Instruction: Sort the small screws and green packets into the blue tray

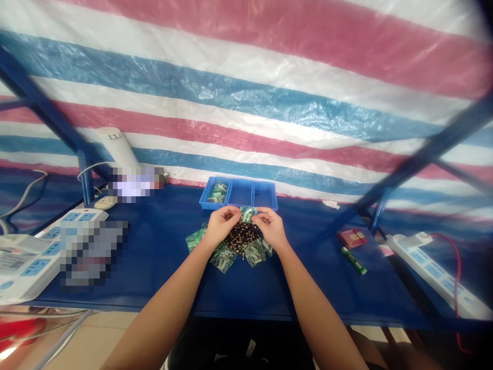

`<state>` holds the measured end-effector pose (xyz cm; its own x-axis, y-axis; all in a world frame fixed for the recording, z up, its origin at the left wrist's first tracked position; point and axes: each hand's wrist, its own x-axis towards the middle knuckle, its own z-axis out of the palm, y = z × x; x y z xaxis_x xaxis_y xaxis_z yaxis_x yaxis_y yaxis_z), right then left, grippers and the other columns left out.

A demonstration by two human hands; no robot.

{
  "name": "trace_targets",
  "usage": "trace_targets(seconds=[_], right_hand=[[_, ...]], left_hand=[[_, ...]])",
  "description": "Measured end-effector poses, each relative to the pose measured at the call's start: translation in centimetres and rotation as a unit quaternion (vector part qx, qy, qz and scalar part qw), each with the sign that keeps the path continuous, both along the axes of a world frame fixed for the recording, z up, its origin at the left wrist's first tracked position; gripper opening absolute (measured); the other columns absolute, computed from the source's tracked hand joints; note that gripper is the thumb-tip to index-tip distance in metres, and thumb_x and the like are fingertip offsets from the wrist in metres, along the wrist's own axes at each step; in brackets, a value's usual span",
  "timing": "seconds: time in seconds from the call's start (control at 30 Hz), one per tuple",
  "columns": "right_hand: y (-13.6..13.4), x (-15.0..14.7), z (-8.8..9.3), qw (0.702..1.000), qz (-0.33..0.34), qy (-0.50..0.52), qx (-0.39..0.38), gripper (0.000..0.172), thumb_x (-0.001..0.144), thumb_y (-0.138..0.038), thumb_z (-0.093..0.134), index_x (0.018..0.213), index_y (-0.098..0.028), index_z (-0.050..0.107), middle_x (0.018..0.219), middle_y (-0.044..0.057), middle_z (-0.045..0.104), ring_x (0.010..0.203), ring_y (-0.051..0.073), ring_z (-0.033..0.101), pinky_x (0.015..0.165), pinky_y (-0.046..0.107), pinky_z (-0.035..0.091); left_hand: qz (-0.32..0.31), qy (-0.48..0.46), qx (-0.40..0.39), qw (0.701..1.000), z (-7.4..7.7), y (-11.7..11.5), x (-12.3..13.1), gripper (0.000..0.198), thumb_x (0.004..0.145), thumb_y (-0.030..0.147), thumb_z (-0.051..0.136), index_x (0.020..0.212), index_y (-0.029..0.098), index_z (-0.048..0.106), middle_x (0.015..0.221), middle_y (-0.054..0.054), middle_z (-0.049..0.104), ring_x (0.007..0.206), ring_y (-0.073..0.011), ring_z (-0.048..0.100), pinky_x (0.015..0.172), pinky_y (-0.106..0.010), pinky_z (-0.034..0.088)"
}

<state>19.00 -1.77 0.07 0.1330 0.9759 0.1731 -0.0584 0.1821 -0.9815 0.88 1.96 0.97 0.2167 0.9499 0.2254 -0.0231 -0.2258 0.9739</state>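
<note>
Where both hands (246, 226) meet, perhaps a packet (247, 213) (greenish).

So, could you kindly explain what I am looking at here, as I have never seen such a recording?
There is one picture, from a camera on a person's head, looking down at their bare arms. The left hand and right hand together pinch a small green bag above a dark pile of parts on a blue table. More bags lie around the pile. Behind is a blue tray; power strips sit at both sides, and a striped tarp hangs behind.
</note>
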Motion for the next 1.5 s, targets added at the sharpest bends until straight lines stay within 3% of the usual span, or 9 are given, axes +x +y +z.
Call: trace_targets(seconds=[0.23,0.57,0.77,1.0,1.2,1.37,1.5], right_hand=[[0.2,0.2,-0.2,0.999,-0.036,-0.031,0.001,0.027,0.075,-0.038,0.073,0.092,-0.017,0.072,0.084,0.007,0.075,0.073,0.021,0.068,0.073,0.035,0.055],[-0.1,0.1,0.2,0.998,-0.041,-0.053,0.009,0.028,0.076,-0.035,0.073,0.097,-0.017,0.073,0.092,0.008,0.075,0.079,0.021,0.068,0.077,0.035,0.055],[-0.1,0.2,0.1,0.997,-0.036,-0.072,0.021,0.019,0.077,-0.035,0.071,0.088,-0.019,0.074,0.088,0.006,0.074,0.076,0.021,0.066,0.073,0.033,0.053],[-0.4,0.4,1.2,0.984,-0.049,-0.167,0.039,0.015,0.08,-0.031,0.064,0.083,-0.02,0.073,0.088,0.004,0.072,0.067,0.017,0.062,0.063,0.029,0.049],[-0.7,0.3,1.7,0.976,-0.073,-0.198,0.048,0.018,0.081,-0.035,0.064,0.089,-0.02,0.072,0.088,0.004,0.073,0.069,0.018,0.061,0.065,0.03,0.049],[-0.9,0.0,1.5,0.98,-0.089,-0.172,0.044,0.024,0.081,-0.041,0.064,0.089,-0.02,0.073,0.083,0.005,0.072,0.069,0.019,0.062,0.064,0.03,0.049],[-0.8,0.3,1.1,0.984,-0.069,-0.161,0.018,0.029,0.085,-0.045,0.06,0.096,-0.02,0.072,0.068,0.003,0.067,0.061,0.018,0.061,0.061,0.03,0.05]], left_hand=[[-0.029,0.009,-0.004,1.0,0.1,-0.2,0.0,0.022,0.08,0.036,0.07,0.088,0.016,0.064,0.075,-0.002,0.065,0.067,-0.0145,0.062,0.064,-0.025,0.05],[0.004,0.036,0.028,0.999,-0.3,-0.1,0.0,0.022,0.082,0.038,0.068,0.086,0.017,0.065,0.076,-0.002,0.064,0.068,-0.0137,0.06,0.066,-0.026,0.049],[-0.011,0.07,0.026,0.997,-0.1,-0.3,-0.1,0.026,0.085,0.039,0.064,0.1,0.017,0.064,0.061,0.001,0.063,0.056,-0.0135,0.059,0.06,-0.026,0.048],[-0.031,0.051,0.014,0.998,0.2,-0.5,0.0,0.025,0.086,0.041,0.063,0.093,0.017,0.063,0.081,-0.006,0.074,0.077,-0.0205,0.071,0.075,-0.032,0.054],[0.034,0.115,0.054,0.991,0.7,-0.9,0.3,0.023,0.087,0.041,0.061,0.088,0.019,0.065,0.083,-0.005,0.075,0.082,-0.0217,0.072,0.073,-0.03,0.054],[0.067,0.11,0.061,0.99,1.1,-1.1,0.1,0.023,0.085,0.042,0.062,0.086,0.019,0.064,0.078,-0.004,0.074,0.077,-0.0208,0.071,0.069,-0.029,0.053],[0.204,0.076,0.038,0.975,1.0,-0.1,-0.9,0.023,0.085,0.042,0.061,0.083,0.019,0.06,0.058,0.002,0.063,0.053,-0.0148,0.062,0.056,-0.025,0.048]])
